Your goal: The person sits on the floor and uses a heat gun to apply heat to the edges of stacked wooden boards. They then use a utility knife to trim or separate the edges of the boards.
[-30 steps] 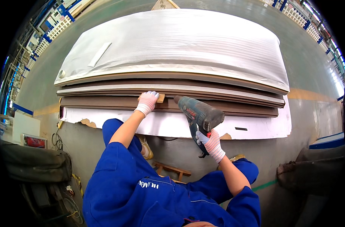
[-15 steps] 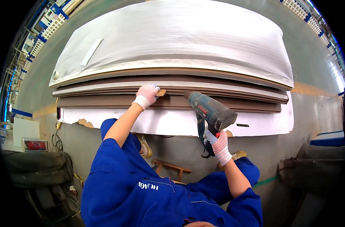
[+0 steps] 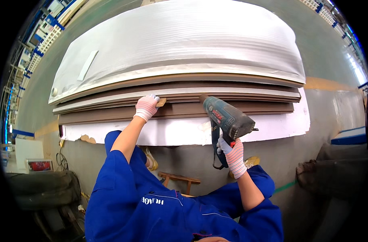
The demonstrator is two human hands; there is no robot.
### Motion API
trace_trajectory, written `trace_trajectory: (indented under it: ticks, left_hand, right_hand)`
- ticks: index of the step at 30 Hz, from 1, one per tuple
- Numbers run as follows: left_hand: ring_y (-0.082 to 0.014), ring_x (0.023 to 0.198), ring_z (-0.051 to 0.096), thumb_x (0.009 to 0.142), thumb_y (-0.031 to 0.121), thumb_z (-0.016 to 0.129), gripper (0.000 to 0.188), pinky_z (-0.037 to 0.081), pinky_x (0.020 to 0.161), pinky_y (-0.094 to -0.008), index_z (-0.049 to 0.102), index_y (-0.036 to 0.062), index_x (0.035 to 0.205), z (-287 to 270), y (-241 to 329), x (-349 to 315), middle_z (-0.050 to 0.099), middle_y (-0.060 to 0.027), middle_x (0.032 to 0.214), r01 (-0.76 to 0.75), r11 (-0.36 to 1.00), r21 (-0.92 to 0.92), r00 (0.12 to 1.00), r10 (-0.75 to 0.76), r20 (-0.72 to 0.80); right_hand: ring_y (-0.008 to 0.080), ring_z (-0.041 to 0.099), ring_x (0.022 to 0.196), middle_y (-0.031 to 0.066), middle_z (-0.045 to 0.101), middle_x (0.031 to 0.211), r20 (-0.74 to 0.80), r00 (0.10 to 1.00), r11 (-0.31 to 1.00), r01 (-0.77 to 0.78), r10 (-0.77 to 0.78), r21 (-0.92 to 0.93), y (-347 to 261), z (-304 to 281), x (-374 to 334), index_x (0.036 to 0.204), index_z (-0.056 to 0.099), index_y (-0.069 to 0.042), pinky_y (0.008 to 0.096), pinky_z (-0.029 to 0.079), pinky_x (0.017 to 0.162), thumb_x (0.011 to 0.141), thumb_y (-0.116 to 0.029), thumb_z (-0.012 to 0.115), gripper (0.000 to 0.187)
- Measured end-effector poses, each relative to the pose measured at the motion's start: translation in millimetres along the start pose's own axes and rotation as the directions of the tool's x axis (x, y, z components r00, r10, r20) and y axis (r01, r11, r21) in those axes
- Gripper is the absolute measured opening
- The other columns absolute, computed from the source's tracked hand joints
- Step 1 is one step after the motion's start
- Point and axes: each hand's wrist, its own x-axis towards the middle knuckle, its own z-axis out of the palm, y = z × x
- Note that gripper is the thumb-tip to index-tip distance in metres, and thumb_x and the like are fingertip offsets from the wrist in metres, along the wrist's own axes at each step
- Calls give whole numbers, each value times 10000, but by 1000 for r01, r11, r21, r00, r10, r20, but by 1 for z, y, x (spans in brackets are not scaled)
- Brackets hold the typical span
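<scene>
A gloved left hand [image 3: 145,107] pinches a small wooden wedge [image 3: 161,102] against the stacked brown panels [image 3: 180,109], steadying it, while the right hand [image 3: 231,152] grips a green power drill [image 3: 228,119] aimed at the edge.

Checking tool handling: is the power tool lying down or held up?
Held up: the right hand grips the power tool, nose at the stacked boards.

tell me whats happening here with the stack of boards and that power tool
A person in blue work clothes and knit gloves sits low in front of a stack of boards wrapped on top in silvery sheeting. The left hand presses a small tan wooden piece against the edge of the stack. The right hand grips a dark green power tool, its nose pointed at the stack's edge just right of that piece.
</scene>
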Motion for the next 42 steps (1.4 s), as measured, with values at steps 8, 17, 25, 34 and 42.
trace_trajectory:
  ticks: [8, 17, 25, 34, 42]
  left_hand:
    - [-296, 769, 611, 717, 177, 654, 174, 501, 654, -413, 619, 126, 879, -4, 100, 52, 609, -103, 820, -77, 996, -49, 996, 75, -41]
    - [-282, 781, 607, 682, 119, 637, 204, 500, 631, -417, 618, 149, 884, -3, 105, 55, 605, -82, 829, -84, 994, -68, 994, 79, -71]
    - [-278, 829, 610, 702, 139, 653, 278, 508, 680, -401, 614, 145, 977, -20, 183, 102, 628, -89, 869, -80, 991, -110, 994, 87, 61]
    - [-257, 849, 595, 695, 109, 612, 337, 502, 703, -373, 595, 91, 1031, -7, 196, 98, 609, -86, 928, -127, 981, -148, 991, 131, 16]
    - [-250, 840, 596, 709, 127, 610, 209, 508, 686, -370, 580, 90, 912, -18, 198, 106, 591, -86, 867, -94, 981, -169, 993, 105, 54]
  right_hand:
    - [98, 550, 554, 47, 599, 711, -157, 987, 999, -40, 39, 1, -2, -29, -20, 935, 537, -24, 236, 454, 513, 791, -102, 710, 239]
    - [108, 539, 557, 55, 584, 714, -212, 977, 999, 4, -14, -44, -8, -55, -18, 948, 550, -19, 237, 445, 510, 830, -62, 653, 162]
    - [114, 557, 587, 57, 590, 732, -217, 970, 943, 30, -108, -332, -13, -79, -23, 970, 552, -11, 237, 456, 538, 830, -63, 632, 169]
    - [134, 574, 626, 76, 593, 767, -258, 965, 992, -77, 48, -103, -38, -73, -5, 1069, 522, -11, 253, 474, 618, 877, -72, 599, 216]
    - [115, 582, 596, 50, 607, 733, -243, 970, 977, -59, 8, -203, -68, -103, -1, 940, 573, -11, 250, 473, 557, 809, -59, 647, 158]
